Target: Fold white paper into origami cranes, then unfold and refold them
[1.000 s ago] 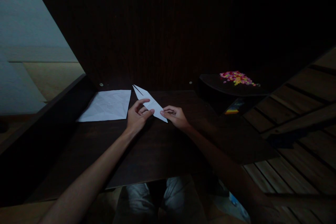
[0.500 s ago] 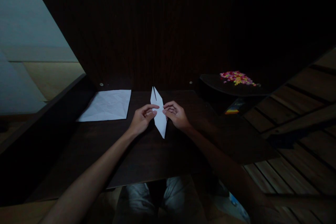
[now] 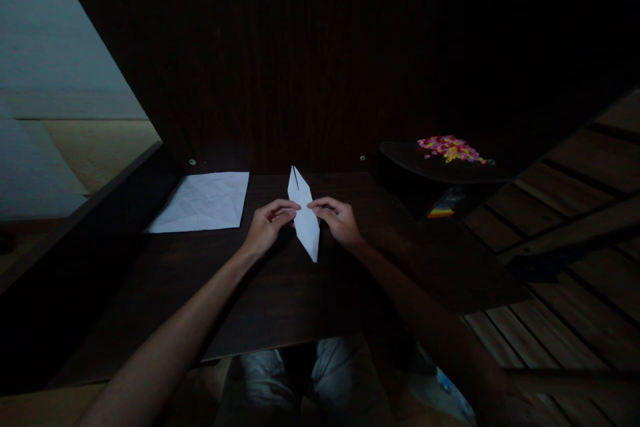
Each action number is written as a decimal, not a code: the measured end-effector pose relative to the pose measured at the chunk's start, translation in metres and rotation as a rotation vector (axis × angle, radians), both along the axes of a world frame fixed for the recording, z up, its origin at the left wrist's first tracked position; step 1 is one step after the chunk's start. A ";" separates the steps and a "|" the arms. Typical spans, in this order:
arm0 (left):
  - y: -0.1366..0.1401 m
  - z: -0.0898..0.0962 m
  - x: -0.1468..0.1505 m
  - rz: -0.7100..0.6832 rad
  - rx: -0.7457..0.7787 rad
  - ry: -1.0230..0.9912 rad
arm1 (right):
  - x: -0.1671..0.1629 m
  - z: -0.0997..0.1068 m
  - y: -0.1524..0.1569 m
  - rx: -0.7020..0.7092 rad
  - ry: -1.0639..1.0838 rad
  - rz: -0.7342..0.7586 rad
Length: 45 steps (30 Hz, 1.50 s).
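A folded piece of white paper [image 3: 307, 230], a long diamond with a slit running down from its far tip, is held above the dark desk. My left hand [image 3: 266, 225] pinches its left edge near the middle, thumb and index finger closed on it. On the opposite edge, my right hand [image 3: 340, 221] grips the paper the same way. The other fingers of both hands curl behind and are partly hidden. To the left, a creased white sheet [image 3: 205, 201] lies flat on the desk.
A dark desk top [image 3: 280, 300] spans the front, with a raised side panel [image 3: 100, 213] on the left and a tall back panel [image 3: 280, 60]. At right, a corner shelf [image 3: 400, 157] carries a heap of small pink, red and yellow pieces [image 3: 453, 148]. Wooden slats [image 3: 565, 200] lie beyond.
Both hands keep hold of the folded paper. Its near end has shifted slightly right and its lower half looks a little wider. My fingers have moved slightly on its edges.
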<state>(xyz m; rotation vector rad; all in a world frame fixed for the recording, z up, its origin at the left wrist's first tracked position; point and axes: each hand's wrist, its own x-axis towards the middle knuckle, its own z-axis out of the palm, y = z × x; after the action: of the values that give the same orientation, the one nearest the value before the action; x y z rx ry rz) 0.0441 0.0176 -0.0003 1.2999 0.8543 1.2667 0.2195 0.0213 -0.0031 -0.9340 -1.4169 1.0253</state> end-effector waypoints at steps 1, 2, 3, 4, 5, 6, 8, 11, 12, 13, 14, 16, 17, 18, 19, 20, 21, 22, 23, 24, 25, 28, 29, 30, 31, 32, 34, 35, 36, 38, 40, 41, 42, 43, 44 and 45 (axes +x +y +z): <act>0.000 0.000 0.000 -0.007 -0.029 -0.033 | 0.001 0.000 0.000 -0.001 0.008 -0.004; 0.000 0.000 0.000 -0.021 -0.053 -0.063 | 0.001 0.000 0.000 -0.001 0.017 -0.005; 0.000 0.000 -0.001 -0.035 -0.067 -0.086 | 0.002 0.000 0.000 -0.002 0.023 -0.003; 0.000 0.000 -0.001 -0.046 -0.074 -0.100 | 0.002 0.000 0.000 -0.004 0.025 0.001; 0.000 0.000 -0.001 -0.051 -0.074 -0.106 | 0.002 0.000 0.000 -0.007 0.022 0.005; -0.001 0.001 -0.002 -0.051 -0.072 -0.106 | 0.003 0.000 0.000 -0.011 0.017 0.007; -0.002 0.002 -0.002 -0.045 -0.064 -0.102 | 0.003 0.001 0.000 -0.021 0.009 0.011; -0.004 0.003 -0.003 -0.047 -0.062 -0.100 | 0.004 0.001 -0.001 -0.030 0.013 0.013; -0.004 0.003 -0.003 -0.048 -0.063 -0.104 | 0.004 0.001 -0.001 -0.031 0.016 0.013; -0.004 0.003 -0.003 -0.048 -0.065 -0.109 | 0.004 0.001 -0.001 -0.033 0.018 0.013; -0.004 0.003 -0.003 -0.049 -0.068 -0.113 | 0.005 0.000 -0.001 -0.035 0.018 0.014; -0.003 0.003 -0.003 -0.049 -0.069 -0.121 | 0.005 0.000 -0.001 -0.039 0.020 0.022; -0.002 0.002 -0.003 -0.050 -0.067 -0.121 | 0.005 0.000 -0.001 -0.041 0.025 0.027; -0.002 0.002 -0.003 -0.052 -0.066 -0.120 | 0.004 0.000 -0.001 -0.041 0.032 0.031; -0.002 0.001 -0.004 -0.053 -0.064 -0.118 | 0.004 -0.001 -0.001 -0.042 0.042 0.035; -0.001 0.001 -0.004 -0.053 -0.062 -0.117 | 0.004 -0.001 -0.001 -0.042 0.051 0.039; -0.001 0.001 -0.004 -0.053 -0.061 -0.117 | 0.004 -0.001 -0.001 -0.042 0.058 0.043; -0.001 0.001 -0.004 -0.053 -0.063 -0.116 | 0.004 -0.001 -0.001 -0.043 0.061 0.045; -0.001 0.000 -0.004 -0.052 -0.065 -0.115 | 0.004 -0.002 -0.001 -0.045 0.061 0.048; -0.001 0.000 -0.005 -0.053 -0.068 -0.115 | 0.004 -0.002 -0.001 -0.048 0.059 0.050; 0.000 0.000 -0.005 -0.055 -0.071 -0.116 | 0.004 -0.003 -0.001 -0.048 0.056 0.052; 0.000 -0.001 -0.004 -0.059 -0.070 -0.118 | 0.005 -0.004 0.000 -0.029 0.070 0.067; 0.000 -0.001 -0.004 -0.057 -0.068 -0.119 | 0.006 -0.004 0.000 -0.022 0.081 0.076; 0.000 -0.002 -0.004 -0.054 -0.066 -0.118 | 0.006 -0.004 0.001 -0.019 0.093 0.083; 0.000 -0.002 -0.004 -0.051 -0.065 -0.116 | 0.006 -0.004 0.001 -0.020 0.099 0.089; 0.000 -0.002 -0.004 -0.046 -0.064 -0.113 | 0.006 -0.004 0.001 -0.023 0.100 0.090; 0.000 -0.002 -0.004 -0.037 -0.064 -0.101 | 0.006 -0.004 0.001 -0.024 0.094 0.082; 0.000 -0.002 -0.003 -0.033 -0.065 -0.094 | 0.006 -0.004 0.001 -0.021 0.090 0.077; -0.001 -0.001 -0.003 -0.028 -0.065 -0.088 | 0.005 -0.004 0.001 -0.016 0.089 0.074; -0.001 0.000 -0.003 -0.019 -0.064 -0.077 | 0.005 -0.005 0.002 -0.008 0.097 0.072; -0.002 0.001 -0.003 -0.014 -0.065 -0.066 | 0.005 -0.006 0.002 -0.004 0.110 0.075; -0.002 0.002 -0.003 -0.012 -0.066 -0.060 | 0.005 -0.006 0.002 -0.004 0.116 0.077; -0.001 0.002 -0.003 -0.011 -0.066 -0.056 | 0.005 -0.006 0.002 -0.005 0.119 0.080; -0.001 0.002 -0.004 -0.012 -0.067 -0.054 | 0.005 -0.006 0.002 -0.006 0.118 0.082; -0.001 0.001 -0.004 -0.013 -0.066 -0.055 | 0.005 -0.006 0.002 -0.008 0.115 0.085; -0.001 0.001 -0.004 -0.013 -0.064 -0.057 | 0.005 -0.005 0.002 -0.009 0.110 0.086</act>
<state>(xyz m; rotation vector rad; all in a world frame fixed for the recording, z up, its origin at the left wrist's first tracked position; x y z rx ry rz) 0.0405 0.0169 0.0009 1.2119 0.8379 1.2503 0.2249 0.0232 -0.0084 -0.8160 -1.3711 1.1314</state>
